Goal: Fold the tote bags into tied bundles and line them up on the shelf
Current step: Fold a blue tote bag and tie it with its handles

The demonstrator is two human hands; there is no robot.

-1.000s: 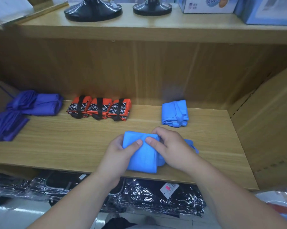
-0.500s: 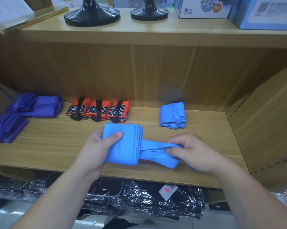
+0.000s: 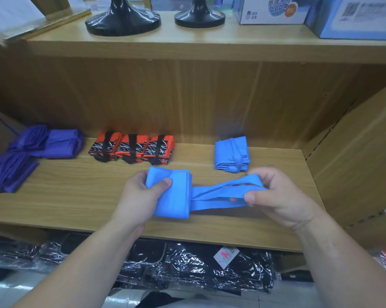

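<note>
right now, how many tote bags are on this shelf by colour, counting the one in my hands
purple bags: 2
orange-and-black bundles: 3
blue: 2, the tied blue bundle and the unfinished blue bag held by the left hand and right hand
total: 7

Bare shelf (image 3: 194, 156) between orange bundles (image 3: 132, 148) and tied blue bundle (image 3: 230, 155), open strip front left, purple bags (image 3: 32, 152) crowding far left, side panel (image 3: 354, 163) walling the right, upper shelf (image 3: 187, 50) overhead
</note>
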